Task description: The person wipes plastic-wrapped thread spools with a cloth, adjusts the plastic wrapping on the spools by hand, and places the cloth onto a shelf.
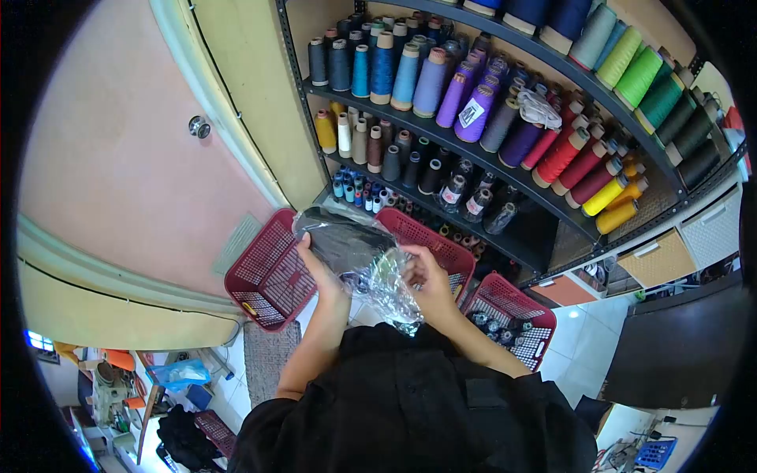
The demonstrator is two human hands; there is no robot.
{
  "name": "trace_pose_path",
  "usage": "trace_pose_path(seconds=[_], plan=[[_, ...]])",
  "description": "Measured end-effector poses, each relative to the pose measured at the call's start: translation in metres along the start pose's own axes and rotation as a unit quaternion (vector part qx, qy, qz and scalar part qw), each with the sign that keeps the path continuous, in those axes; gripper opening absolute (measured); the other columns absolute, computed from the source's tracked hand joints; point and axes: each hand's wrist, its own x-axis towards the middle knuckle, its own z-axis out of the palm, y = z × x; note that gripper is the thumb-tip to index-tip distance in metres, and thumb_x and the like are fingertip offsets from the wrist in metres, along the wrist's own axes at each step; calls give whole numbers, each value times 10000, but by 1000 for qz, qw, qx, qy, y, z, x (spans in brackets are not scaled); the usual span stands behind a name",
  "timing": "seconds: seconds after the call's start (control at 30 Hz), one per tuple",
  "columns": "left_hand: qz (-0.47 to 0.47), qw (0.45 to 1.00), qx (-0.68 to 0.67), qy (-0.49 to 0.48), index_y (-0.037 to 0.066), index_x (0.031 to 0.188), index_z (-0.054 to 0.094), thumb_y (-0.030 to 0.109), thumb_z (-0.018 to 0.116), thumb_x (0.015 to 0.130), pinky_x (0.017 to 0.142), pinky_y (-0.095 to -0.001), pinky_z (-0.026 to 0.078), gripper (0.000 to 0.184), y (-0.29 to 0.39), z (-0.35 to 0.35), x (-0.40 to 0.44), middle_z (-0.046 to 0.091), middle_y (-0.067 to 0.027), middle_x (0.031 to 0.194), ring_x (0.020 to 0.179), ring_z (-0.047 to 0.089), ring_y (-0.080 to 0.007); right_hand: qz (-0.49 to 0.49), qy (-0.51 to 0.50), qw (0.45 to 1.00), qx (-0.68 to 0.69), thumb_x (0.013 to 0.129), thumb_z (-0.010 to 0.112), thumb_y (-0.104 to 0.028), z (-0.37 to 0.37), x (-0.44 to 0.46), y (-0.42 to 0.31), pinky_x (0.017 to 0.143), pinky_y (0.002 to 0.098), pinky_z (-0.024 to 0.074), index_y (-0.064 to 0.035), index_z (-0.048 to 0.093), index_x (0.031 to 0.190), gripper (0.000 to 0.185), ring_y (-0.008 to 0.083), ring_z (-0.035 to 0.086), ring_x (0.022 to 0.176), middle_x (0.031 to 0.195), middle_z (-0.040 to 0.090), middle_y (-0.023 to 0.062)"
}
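A dark thread cone (pixel 339 235) in a crinkled clear plastic bag (pixel 394 288) is held in front of my chest, lying tilted. My left hand (pixel 318 266) grips its left side, the thumb on the near face and the other fingers hidden behind it. On the right, my right hand (pixel 426 276) has its fingers bent and pinched at the loose plastic. The bag's crumpled end hangs down toward my black shirt.
Shelves (pixel 449 118) ahead carry several rows of coloured thread cones. Below stand a left red basket (pixel 272 268), a middle basket (pixel 441 251) behind the bag, and a right basket (pixel 512 303) with dark spools. A door (pixel 118 134) is at left.
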Motion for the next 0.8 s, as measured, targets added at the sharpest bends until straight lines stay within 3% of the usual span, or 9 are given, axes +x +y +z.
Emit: trace_pose_path(seconds=[0.13,0.23,0.27,0.3,0.4,0.43,0.53,0.63,0.8], plan=[[22,999,-30,-21,55,1148,518,516,459,858,828,-388,481,548,0,-14,14,596,-119,1053,943,584,-272,22,85,996,24,871,539,37,-19,-5,-3,697,226,458,-2,539,1124,255,92,564,763,908,588,28],[17,998,-40,-35,52,1162,505,531,445,859,843,-402,477,570,3,-13,12,593,-129,1061,962,581,-282,-20,184,978,92,882,557,13,-37,-3,-3,716,233,468,-28,500,1178,304,81,557,770,840,572,19],[15,998,-34,-43,52,1170,502,530,442,861,847,-405,475,572,3,-11,12,591,-130,1067,968,579,-285,4,149,983,111,837,651,-48,-46,-5,2,788,268,466,-72,394,1308,537,123,554,855,964,549,59],[12,998,-28,-52,52,1177,499,529,439,863,851,-407,473,574,2,-10,11,590,-130,1074,974,577,-288,4,153,982,110,837,651,-48,-43,-8,-6,788,268,466,-72,394,1308,537,123,554,855,964,549,59],[-2,999,-28,-38,51,1189,494,522,436,866,867,-402,463,574,-9,-1,6,586,-127,1090,995,568,-285,11,-8,997,-76,628,822,-105,-32,-19,-27,846,350,460,-167,152,1467,1075,222,507,1008,1221,393,134],[-7,999,-25,-41,51,1189,494,522,436,866,867,-402,463,574,-13,2,3,586,-127,1090,995,568,-285,0,-13,996,-93,624,800,-54,-27,-20,-25,826,334,471,-178,141,1472,1081,215,509,1005,1249,373,138],[-37,998,25,-50,57,1204,484,519,437,867,916,-379,427,574,-20,19,-17,576,-120,1120,1031,549,-271,28,61,995,-74,678,740,0,-25,-24,-20,795,304,482,-149,233,1450,936,187,535,958,1197,459,131],[-55,994,-4,-95,57,1227,470,512,441,866,928,-386,418,581,-30,14,-14,566,-124,1142,1049,540,-277,-14,163,985,-55,818,595,58,-35,-28,-1,769,256,480,-23,577,1190,381,132,597,838,969,641,93],[-74,993,9,-89,34,1240,456,521,426,855,953,-402,401,622,-39,21,-13,550,-141,1184,1091,520,-300,-2,235,967,100,897,543,20,-43,-47,-23,789,244,478,38,609,1120,233,122,615,891,1026,654,95]])
